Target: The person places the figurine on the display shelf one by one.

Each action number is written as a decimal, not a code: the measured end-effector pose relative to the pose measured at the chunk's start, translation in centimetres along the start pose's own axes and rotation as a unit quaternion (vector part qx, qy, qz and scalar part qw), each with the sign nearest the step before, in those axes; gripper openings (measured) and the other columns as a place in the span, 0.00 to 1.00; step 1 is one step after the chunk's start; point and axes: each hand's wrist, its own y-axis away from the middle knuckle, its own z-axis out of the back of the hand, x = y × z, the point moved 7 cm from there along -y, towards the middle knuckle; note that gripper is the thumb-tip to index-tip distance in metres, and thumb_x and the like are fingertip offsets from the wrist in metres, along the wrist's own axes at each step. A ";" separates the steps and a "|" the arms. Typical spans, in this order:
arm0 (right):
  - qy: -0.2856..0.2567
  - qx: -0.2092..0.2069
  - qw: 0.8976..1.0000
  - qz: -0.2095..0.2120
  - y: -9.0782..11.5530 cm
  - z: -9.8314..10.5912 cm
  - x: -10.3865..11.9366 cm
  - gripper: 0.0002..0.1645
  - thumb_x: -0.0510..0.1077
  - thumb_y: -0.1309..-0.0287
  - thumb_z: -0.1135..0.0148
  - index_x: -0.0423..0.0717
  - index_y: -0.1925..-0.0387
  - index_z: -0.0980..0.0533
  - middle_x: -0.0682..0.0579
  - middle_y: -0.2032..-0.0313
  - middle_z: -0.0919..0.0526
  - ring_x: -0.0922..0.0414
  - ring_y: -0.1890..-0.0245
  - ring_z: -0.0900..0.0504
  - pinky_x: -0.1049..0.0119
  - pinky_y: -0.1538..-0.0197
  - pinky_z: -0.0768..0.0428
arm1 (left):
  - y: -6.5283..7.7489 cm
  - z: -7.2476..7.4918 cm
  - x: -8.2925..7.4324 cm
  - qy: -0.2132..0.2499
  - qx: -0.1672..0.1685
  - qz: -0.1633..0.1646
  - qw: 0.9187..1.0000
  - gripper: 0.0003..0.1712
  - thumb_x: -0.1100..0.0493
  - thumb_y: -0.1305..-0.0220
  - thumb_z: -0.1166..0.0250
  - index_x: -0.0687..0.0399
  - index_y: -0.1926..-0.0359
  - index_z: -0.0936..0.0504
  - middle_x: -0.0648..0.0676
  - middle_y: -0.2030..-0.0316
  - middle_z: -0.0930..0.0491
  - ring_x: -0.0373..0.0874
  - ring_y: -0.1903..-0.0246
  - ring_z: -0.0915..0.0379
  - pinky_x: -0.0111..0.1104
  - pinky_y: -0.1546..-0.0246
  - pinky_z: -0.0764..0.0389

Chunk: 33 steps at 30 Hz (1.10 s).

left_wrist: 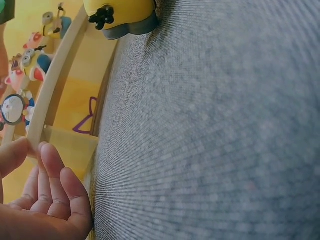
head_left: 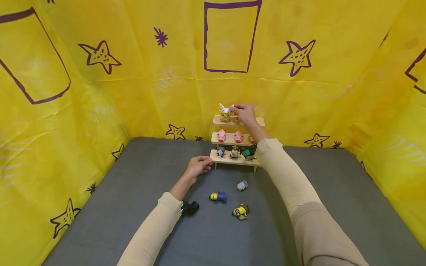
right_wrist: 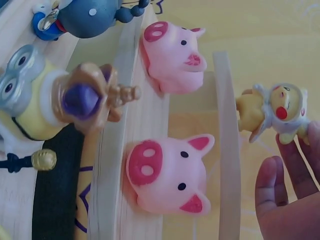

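A three-tier wooden display stand (head_left: 229, 161) stands at the back of the grey surface. My left hand (head_left: 197, 167) pinches the left end of its bottom tier between thumb and fingers. On the top tier, at the left, a yellow figurine in a white hood (head_left: 225, 113) stands upright. My right hand (head_left: 244, 113) pinches its hood from the right; the right wrist view shows fingertips at the hood's ear. Pink pig figurines (right_wrist: 170, 175) line the middle tier. The bottom tier bears a blue-and-white cat figurine (head_left: 220, 152) and goggled minion figurines (head_left: 234, 152), partly hidden by the right wrist.
In front of the stand lie a small grey figurine (head_left: 242, 185), a minion in blue-purple (head_left: 218, 197) and a yellow-and-brown minion (head_left: 241, 211). A black object (head_left: 190, 208) shows beside the left sleeve. A yellow patterned curtain (head_left: 179, 99) encloses the back and sides.
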 end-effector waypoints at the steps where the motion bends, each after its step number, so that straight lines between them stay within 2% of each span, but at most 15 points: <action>1: -0.001 0.001 1.000 -0.003 0.0 -0.1 0.0 0.20 0.45 0.35 0.39 0.38 0.45 0.22 0.43 0.50 0.20 0.57 0.64 0.24 0.68 0.65 0.22 | -0.1 0.0 0.1 0.000 0.000 0.000 1.000 0.18 0.58 0.34 0.36 0.63 0.47 0.20 0.55 0.63 0.16 0.38 0.73 0.23 0.29 0.68 0.20; 7: -0.016 0.004 1.000 -0.015 -0.1 -0.3 0.0 0.22 0.45 0.34 0.40 0.39 0.42 0.24 0.49 0.55 0.23 0.57 0.61 0.26 0.67 0.60 0.22 | -0.2 0.1 -0.1 -0.001 -0.004 0.000 1.000 0.17 0.57 0.34 0.36 0.62 0.47 0.20 0.55 0.63 0.16 0.38 0.72 0.22 0.30 0.66 0.20; 14: -0.020 0.008 1.000 -0.023 -0.1 -0.3 0.0 0.22 0.45 0.33 0.41 0.39 0.42 0.24 0.48 0.52 0.23 0.56 0.59 0.25 0.65 0.57 0.20 | -0.1 0.1 -0.1 -0.002 -0.006 0.003 1.000 0.17 0.58 0.33 0.37 0.63 0.47 0.20 0.54 0.64 0.16 0.39 0.71 0.22 0.29 0.67 0.21; 22: -0.015 0.009 1.000 -0.027 0.1 -0.2 0.0 0.20 0.45 0.34 0.40 0.40 0.44 0.24 0.50 0.55 0.23 0.55 0.64 0.24 0.69 0.65 0.20 | -0.1 0.0 0.0 -0.003 -0.001 0.002 1.000 0.17 0.58 0.33 0.37 0.63 0.47 0.20 0.54 0.64 0.16 0.38 0.72 0.22 0.29 0.67 0.21; 33: -0.028 0.004 0.999 -0.029 0.1 -0.2 -0.2 0.21 0.44 0.35 0.39 0.41 0.42 0.24 0.51 0.56 0.23 0.56 0.65 0.24 0.71 0.67 0.21 | -0.1 0.1 0.1 -0.003 -0.003 0.000 1.000 0.17 0.58 0.33 0.37 0.62 0.47 0.20 0.56 0.62 0.16 0.39 0.71 0.22 0.29 0.67 0.20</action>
